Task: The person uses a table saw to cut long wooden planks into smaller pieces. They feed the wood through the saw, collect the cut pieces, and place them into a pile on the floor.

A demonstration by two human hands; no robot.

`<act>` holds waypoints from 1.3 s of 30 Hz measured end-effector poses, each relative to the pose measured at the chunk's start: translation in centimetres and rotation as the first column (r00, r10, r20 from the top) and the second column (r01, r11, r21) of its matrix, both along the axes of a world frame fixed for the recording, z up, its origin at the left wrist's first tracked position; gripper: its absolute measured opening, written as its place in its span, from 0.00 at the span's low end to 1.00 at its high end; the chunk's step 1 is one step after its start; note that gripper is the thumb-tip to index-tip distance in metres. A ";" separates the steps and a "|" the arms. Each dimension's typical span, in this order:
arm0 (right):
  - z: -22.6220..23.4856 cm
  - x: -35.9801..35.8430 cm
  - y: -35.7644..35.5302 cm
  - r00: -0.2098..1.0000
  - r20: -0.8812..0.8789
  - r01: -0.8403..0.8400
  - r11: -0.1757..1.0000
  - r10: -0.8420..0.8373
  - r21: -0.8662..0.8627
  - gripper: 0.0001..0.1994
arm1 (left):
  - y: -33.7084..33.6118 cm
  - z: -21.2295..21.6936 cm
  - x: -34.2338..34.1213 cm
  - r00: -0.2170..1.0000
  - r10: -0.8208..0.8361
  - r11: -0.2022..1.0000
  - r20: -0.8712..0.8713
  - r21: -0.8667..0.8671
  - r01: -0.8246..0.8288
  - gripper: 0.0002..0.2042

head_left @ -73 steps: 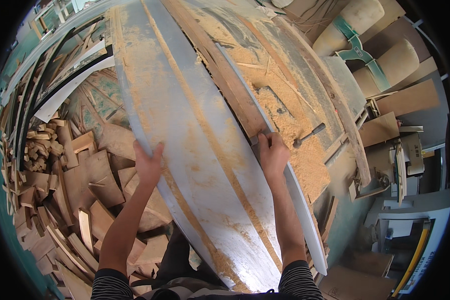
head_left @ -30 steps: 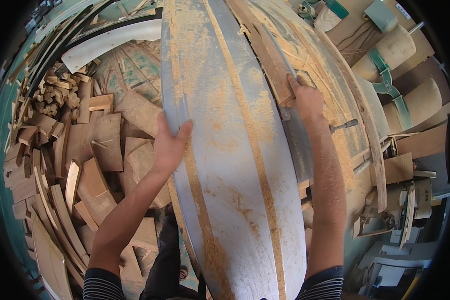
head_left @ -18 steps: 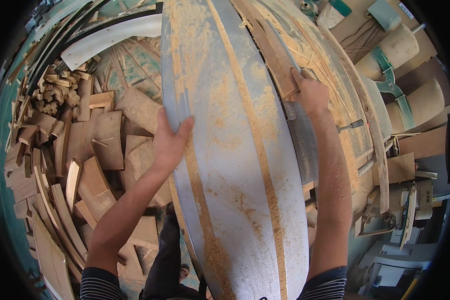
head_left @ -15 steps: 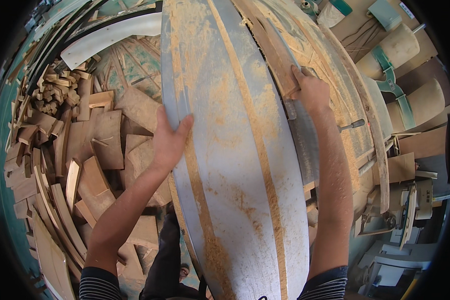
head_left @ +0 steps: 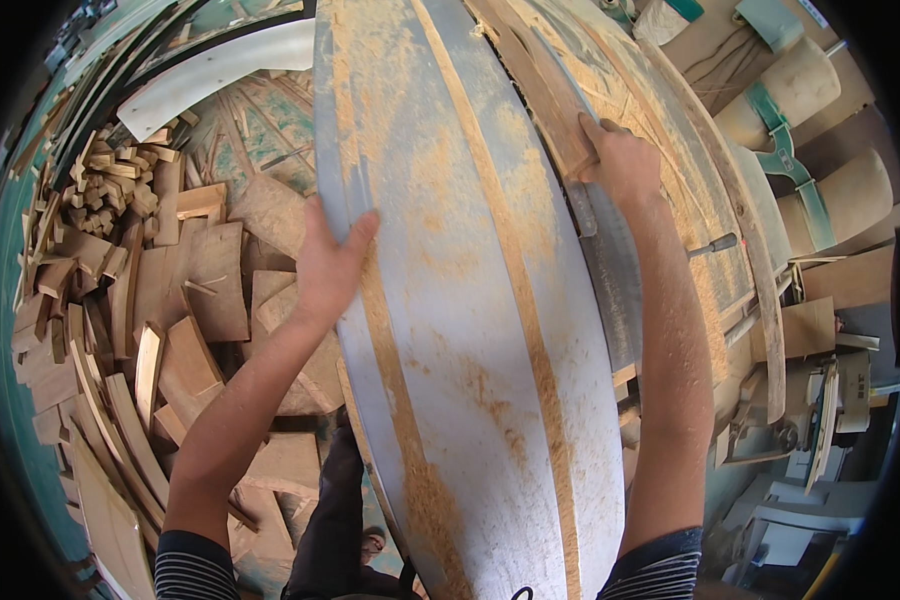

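Observation:
A long grey table top (head_left: pixel 450 350), dusted with sawdust, runs away from me, with two sawdust-filled grooves along it. At its left edge my left hand (head_left: pixel 332 260) rests with the thumb spread over the surface and the fingers stretched along the side. To the right, a brown wooden board (head_left: pixel 542 95) lies lengthwise beside a dark strip at the table's edge. My right hand (head_left: pixel 622 168) grips the near end of this board, index finger along its side; the palm side is hidden. Sawdust clings to both forearms.
Offcuts and curved wooden pieces (head_left: pixel 192 285) are heaped on the floor at left. A dark-handled tool (head_left: pixel 715 245) lies among sawdust at right. Farther right stand dust-covered cylindrical parts with green brackets (head_left: pixel 792 170). A white curved panel (head_left: pixel 215 75) is at the far left.
My left hand has shifted slightly up and left in the picture. The right hand keeps its hold on the board's end, nearly in place. The view has tilted slightly.

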State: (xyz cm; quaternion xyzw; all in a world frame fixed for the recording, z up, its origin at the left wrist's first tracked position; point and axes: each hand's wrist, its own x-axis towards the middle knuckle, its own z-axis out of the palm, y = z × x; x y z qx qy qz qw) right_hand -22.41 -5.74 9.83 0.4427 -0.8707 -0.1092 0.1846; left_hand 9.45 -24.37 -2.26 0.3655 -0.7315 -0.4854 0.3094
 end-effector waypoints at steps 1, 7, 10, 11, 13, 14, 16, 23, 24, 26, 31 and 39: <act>0.0 -0.1 0.0 1.000 0.007 0.010 1.000 -0.010 0.006 0.37 | 0.0 0.3 -0.1 1.000 -0.008 1.000 -0.004 0.009 0.008 0.36; 0.0 -0.9 -0.3 1.000 0.008 0.010 1.000 -0.010 0.009 0.40 | -0.8 0.7 -0.8 1.000 -0.010 1.000 0.021 -0.007 0.010 0.37; 0.1 -1.0 -0.6 1.000 -0.015 -0.006 1.000 0.006 0.008 0.40 | -1.3 0.4 -1.1 0.999 0.001 1.000 0.033 -0.015 -0.001 0.37; 0.2 -1.0 -0.9 1.000 0.005 0.027 1.000 -0.027 0.017 0.40 | -1.4 0.4 -1.2 0.999 0.004 1.000 0.036 -0.013 -0.004 0.37; 0.3 -0.8 -1.4 0.995 0.044 0.091 0.995 -0.092 0.037 0.41 | -1.9 0.2 -1.4 1.000 -0.010 1.000 0.013 -0.013 0.010 0.37; 0.4 -0.9 -1.6 0.994 0.047 0.094 0.995 -0.096 0.040 0.41 | -2.2 0.1 -1.5 1.000 -0.018 1.000 0.001 -0.013 0.018 0.37; 0.4 -1.1 -1.8 0.993 0.052 0.103 0.994 -0.105 0.044 0.41 | -2.7 0.1 -1.7 0.998 -0.051 0.999 -0.038 0.017 0.052 0.37; -0.1 -2.4 -2.1 0.999 -0.025 0.037 0.997 -0.036 0.060 0.39 | -3.8 0.0 -2.6 0.999 -0.046 0.999 -0.015 0.021 0.046 0.34; -0.1 -2.5 -2.2 0.999 -0.027 0.036 0.997 -0.035 0.061 0.40 | -4.0 -0.1 -2.7 0.998 -0.053 0.998 -0.024 0.029 0.054 0.34; 0.1 -2.5 -2.6 0.999 -0.016 0.052 0.997 -0.052 0.065 0.41 | -4.2 0.3 -2.8 0.997 -0.067 0.997 -0.042 0.047 0.069 0.35; 0.2 -2.7 -3.0 0.996 0.013 0.085 0.995 -0.086 0.054 0.42 | -4.9 0.2 -3.5 0.996 -0.071 0.996 -0.060 0.057 0.074 0.36; 0.7 -2.9 -3.9 0.997 0.022 0.074 0.994 -0.077 0.083 0.41 | -6.0 0.0 -4.2 0.999 -0.047 0.996 -0.024 0.073 0.048 0.35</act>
